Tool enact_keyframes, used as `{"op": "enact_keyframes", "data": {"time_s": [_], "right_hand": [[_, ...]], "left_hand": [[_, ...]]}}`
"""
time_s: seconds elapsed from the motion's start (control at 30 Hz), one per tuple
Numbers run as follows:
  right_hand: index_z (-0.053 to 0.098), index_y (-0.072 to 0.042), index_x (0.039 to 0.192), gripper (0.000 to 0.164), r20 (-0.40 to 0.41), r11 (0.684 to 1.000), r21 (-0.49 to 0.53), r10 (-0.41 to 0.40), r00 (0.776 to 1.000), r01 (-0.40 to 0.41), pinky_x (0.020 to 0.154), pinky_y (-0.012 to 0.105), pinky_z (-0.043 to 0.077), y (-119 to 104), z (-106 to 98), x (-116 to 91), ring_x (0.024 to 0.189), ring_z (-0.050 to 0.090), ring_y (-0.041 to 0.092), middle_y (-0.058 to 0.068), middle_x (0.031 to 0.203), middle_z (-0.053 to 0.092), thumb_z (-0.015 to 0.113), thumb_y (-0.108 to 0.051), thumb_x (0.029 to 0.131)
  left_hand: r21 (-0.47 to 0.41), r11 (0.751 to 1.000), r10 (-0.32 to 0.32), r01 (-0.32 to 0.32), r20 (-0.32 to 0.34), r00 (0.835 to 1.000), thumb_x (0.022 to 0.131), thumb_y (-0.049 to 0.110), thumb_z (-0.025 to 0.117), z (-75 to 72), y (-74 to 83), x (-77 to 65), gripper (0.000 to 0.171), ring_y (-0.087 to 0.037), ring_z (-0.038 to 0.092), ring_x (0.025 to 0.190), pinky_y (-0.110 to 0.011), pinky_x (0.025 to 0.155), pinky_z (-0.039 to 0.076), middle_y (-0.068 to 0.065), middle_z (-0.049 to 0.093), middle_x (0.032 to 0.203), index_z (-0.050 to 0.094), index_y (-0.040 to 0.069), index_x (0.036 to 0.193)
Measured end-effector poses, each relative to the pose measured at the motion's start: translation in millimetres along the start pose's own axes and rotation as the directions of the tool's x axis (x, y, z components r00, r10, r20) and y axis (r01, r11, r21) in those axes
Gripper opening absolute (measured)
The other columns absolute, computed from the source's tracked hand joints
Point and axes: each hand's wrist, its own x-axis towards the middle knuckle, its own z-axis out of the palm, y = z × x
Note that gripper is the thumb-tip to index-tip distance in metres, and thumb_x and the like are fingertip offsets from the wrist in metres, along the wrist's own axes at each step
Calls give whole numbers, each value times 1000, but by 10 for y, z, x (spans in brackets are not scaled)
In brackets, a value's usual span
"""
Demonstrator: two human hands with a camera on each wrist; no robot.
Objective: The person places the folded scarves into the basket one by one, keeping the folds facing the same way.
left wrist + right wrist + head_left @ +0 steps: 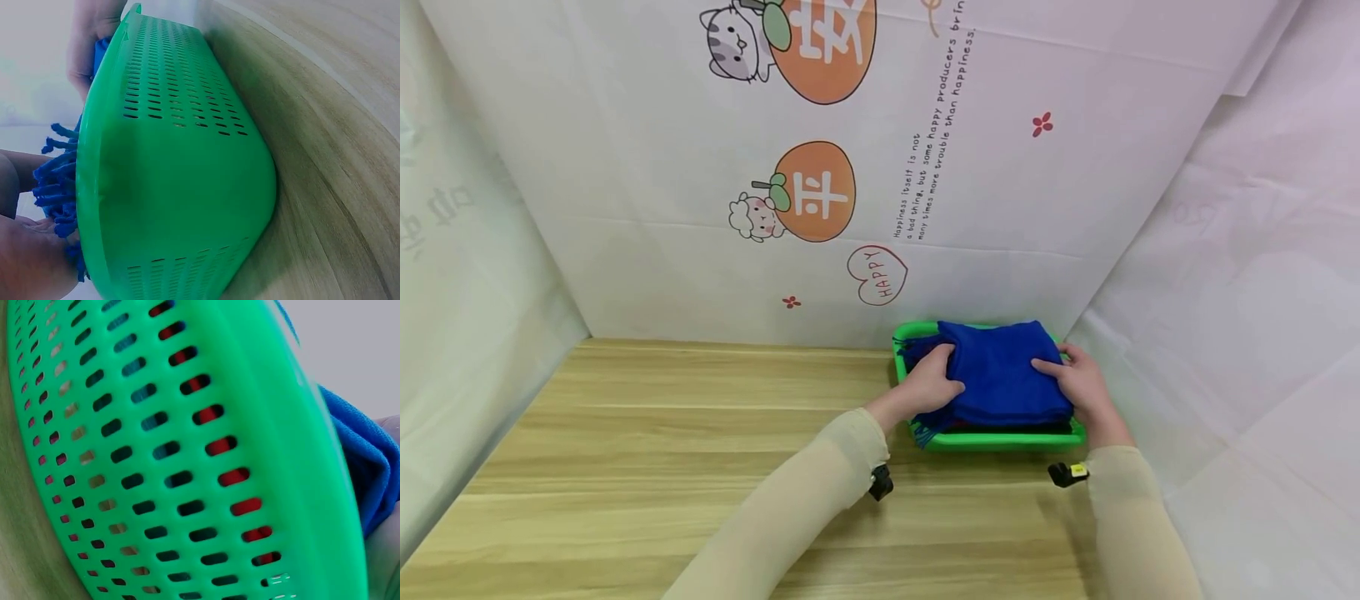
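Note:
A folded blue scarf [1007,375] with fringed ends lies at the top of a green plastic basket [1000,439]. My left hand [928,383] grips the scarf's left side, close to the fringe [59,181]. On the opposite side, my right hand [1081,385] holds the right edge, its thumb on top of the cloth and the other fingers mostly hidden. In the right wrist view, a blue fold [362,444] hangs just past the basket's rim. Red cloth [234,476] and other colours show through the basket's slots, beneath the scarf.
The basket stands on a wood-grain table [662,467], in its back right corner. A printed white sheet [1000,200] rises right behind it, and another white sheet [1247,358] hangs close on the right. Black wrist cameras [882,482] sit below both sleeves.

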Motion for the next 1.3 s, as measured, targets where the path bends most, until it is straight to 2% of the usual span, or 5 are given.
{"op": "enact_keyframes", "data": {"time_s": [0.47,0.67,0.9,1.07,1.3], "right_hand": [[25,9,172,89,-8,983,-181,31,999,-32,122,64,42,107,10,112,156,36,56,36,175,27,67,-43,112],[33,12,167,79,-19,925,-379,-45,999,34,118,72,41,37,60,110,147,44,61,42,163,40,62,-40,115],[48,11,159,69,-3,797,-577,-222,975,180,115,73,41,-43,207,91,143,49,59,39,157,50,60,-42,116],[53,9,156,69,70,690,-668,-315,947,279,122,72,35,-87,347,91,149,44,58,38,160,48,61,-46,115],[54,8,158,79,169,553,-758,-344,923,345,127,71,28,-122,475,65,156,36,57,35,168,42,58,-57,114]], "left_hand": [[36,999,-26,26,5,1000,113,23,68,28,-85,-17,78,-33,43,160,-49,124,45,-16,34,179,26,3,176],[194,981,-5,9,-23,1000,113,27,67,25,-37,-36,82,-35,46,158,-47,123,47,-21,34,178,22,-1,175],[586,810,99,-6,-128,987,112,42,68,46,38,-84,81,-33,55,140,-40,93,62,-22,43,165,33,5,174],[722,685,195,-98,-52,979,111,52,67,39,-17,-55,81,-35,30,165,-41,122,47,-18,30,179,38,10,173],[776,601,235,-194,61,970,112,58,60,67,-146,55,84,-27,14,172,-44,135,25,-8,20,185,32,11,176]]}}
